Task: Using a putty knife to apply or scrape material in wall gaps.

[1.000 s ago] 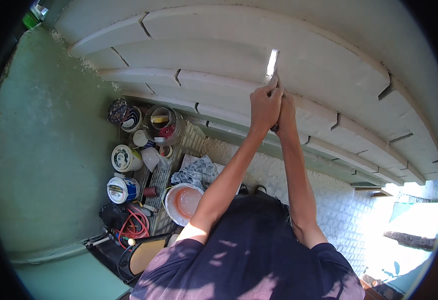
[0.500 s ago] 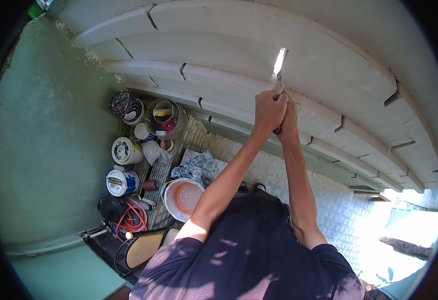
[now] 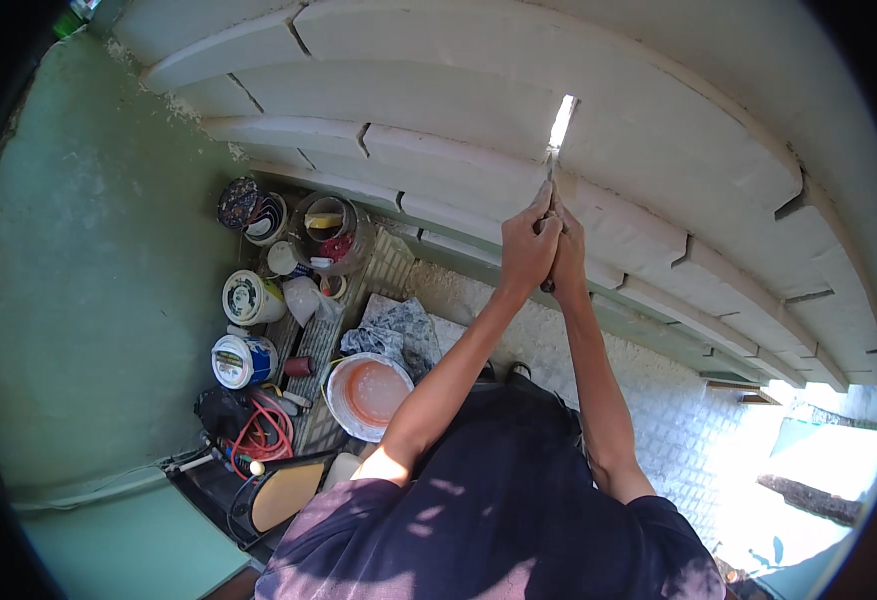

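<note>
My left hand (image 3: 528,249) and my right hand (image 3: 569,244) are together high in front of me, closed around a narrow metal tool (image 3: 551,168) with a dark handle, whose lower end shows beneath them. The tool's tip is at the lower end of a bright narrow slot (image 3: 562,124) in the white surface (image 3: 658,135); whether it is inside the slot I cannot tell. Pale ledges (image 3: 448,152) with cut gaps run in curved rows around the slot.
At lower left, several buckets (image 3: 243,362), a pink-stained bucket (image 3: 368,392), a crumpled cloth (image 3: 401,332) and a red hose (image 3: 263,440) lie on or near a slatted board (image 3: 378,265). A green wall (image 3: 78,300) bounds the left; sunlit paving (image 3: 668,430) is at right.
Since half a second ago both hands have dropped slightly down and left, away from the slot, with the tool still held. The view has shifted a little over the last second.
</note>
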`<action>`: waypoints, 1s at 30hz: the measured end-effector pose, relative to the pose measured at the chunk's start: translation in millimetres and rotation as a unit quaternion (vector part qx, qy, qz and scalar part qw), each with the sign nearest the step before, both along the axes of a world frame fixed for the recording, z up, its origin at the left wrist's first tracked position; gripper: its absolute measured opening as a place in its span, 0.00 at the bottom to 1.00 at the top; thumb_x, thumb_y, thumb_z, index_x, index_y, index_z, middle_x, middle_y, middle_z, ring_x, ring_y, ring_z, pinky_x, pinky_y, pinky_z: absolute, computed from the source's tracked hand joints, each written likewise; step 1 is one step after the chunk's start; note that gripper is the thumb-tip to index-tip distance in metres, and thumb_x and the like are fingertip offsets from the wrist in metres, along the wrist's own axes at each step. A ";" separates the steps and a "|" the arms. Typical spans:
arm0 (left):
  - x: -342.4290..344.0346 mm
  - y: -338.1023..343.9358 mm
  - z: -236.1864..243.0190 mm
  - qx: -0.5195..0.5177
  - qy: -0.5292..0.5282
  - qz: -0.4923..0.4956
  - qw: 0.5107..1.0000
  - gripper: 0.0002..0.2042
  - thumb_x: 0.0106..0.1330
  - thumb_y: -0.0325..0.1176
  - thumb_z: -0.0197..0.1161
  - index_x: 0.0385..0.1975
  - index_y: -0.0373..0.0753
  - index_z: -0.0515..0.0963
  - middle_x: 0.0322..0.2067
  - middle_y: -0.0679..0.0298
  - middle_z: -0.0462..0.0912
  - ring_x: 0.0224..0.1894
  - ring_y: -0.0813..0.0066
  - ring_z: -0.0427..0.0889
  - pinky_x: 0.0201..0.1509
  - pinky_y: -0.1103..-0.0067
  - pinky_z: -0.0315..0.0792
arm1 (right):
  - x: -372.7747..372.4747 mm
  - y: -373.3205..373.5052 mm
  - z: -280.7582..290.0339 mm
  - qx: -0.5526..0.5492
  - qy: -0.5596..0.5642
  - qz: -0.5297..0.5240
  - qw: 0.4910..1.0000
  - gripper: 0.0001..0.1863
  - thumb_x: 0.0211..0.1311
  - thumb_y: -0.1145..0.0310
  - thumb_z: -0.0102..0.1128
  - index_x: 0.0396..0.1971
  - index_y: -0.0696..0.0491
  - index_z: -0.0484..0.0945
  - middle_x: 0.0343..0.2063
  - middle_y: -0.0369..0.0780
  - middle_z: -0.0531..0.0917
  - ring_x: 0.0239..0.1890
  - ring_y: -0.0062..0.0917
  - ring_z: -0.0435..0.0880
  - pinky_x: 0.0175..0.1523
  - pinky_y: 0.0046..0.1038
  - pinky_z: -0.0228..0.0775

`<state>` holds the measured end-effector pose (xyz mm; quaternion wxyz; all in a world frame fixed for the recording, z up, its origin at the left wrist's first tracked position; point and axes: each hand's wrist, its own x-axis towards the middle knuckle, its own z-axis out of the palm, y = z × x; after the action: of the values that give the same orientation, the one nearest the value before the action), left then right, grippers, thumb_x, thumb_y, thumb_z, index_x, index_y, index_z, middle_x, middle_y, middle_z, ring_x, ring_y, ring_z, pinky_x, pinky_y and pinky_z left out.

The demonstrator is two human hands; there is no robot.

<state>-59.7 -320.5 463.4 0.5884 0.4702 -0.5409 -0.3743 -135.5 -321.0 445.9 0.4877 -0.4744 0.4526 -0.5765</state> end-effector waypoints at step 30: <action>3.8 -9.2 4.8 0.030 -0.056 -0.030 0.998 0.21 0.62 0.28 0.56 0.55 0.28 0.76 0.27 0.41 0.79 0.26 0.76 0.77 0.36 0.74 0.73 | 7.2 -8.7 -16.5 -0.029 -0.019 -0.068 0.997 0.27 0.67 0.73 0.45 0.67 0.60 0.68 0.33 0.36 0.79 0.34 0.16 0.73 0.39 0.22 0.69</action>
<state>-55.9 -329.6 468.2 0.5314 0.4915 -0.5751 -0.3813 -128.3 -329.7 429.4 0.4418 -0.4454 0.4574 -0.6302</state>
